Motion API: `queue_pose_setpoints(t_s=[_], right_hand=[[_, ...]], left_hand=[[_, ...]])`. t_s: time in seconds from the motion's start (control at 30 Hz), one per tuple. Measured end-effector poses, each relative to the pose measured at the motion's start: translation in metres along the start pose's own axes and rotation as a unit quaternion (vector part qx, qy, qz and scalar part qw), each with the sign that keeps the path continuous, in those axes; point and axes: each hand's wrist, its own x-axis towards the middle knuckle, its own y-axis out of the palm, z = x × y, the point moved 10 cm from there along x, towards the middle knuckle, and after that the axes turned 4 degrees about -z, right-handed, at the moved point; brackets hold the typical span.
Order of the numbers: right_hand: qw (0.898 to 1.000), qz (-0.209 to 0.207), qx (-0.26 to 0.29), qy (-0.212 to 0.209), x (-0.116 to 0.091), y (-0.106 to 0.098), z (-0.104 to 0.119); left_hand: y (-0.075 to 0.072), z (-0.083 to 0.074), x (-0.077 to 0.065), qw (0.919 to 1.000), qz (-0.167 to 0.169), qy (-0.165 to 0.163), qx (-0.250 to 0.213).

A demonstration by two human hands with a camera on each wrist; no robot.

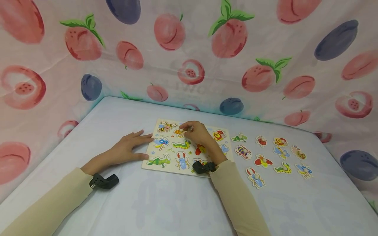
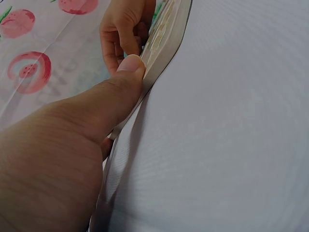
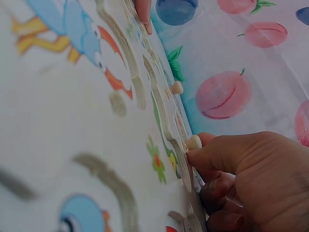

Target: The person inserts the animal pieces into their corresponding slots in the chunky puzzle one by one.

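A wooden insect puzzle board [image 1: 169,152] lies flat on the table. My left hand [image 1: 125,149] is spread at its left side, fingertips and thumb touching the edge; the left wrist view shows the thumb [image 2: 130,65] against the board's side. Over the upper middle of the board, my right hand [image 1: 199,132] pinches a yellow striped bee puzzle piece [image 1: 178,132] between thumb and index finger, close by its wooden knob [image 3: 194,141]. The other fingers curl underneath. At the upper left, a bee piece [image 1: 166,127] sits in its recess, knob up.
Several loose knobbed pieces lie on the table right of the board, among them a stag beetle [image 1: 255,178], a purple striped spider [image 1: 243,152], a grasshopper [image 1: 239,137] and a caterpillar [image 1: 283,168]. A fruit-printed cloth [image 1: 203,85] hangs behind the table.
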Motion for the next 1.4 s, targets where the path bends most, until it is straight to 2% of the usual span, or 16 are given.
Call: queue_pose_setpoints(t_s=[0.2,0.9,1.4], right_hand=[[1.000,-0.003,-0.004,-0.009,-0.0007,-0.0004,0.0011],[1.000,-0.005,-0.001,0.010,-0.0025,-0.0008,-0.0010],[1.000,-0.003,-0.011,0.005,-0.0028,-0.0009,-0.0002]], left_hand=[[0.0010,0.0012,0.0000,1.0000,0.001,-0.002,-0.002],[0.0022,0.0044,0.0002,1.0000,0.001,-0.001,0.004],[0.0007,0.0003,-0.0003,1.0000,0.002,0.001,-0.001]])
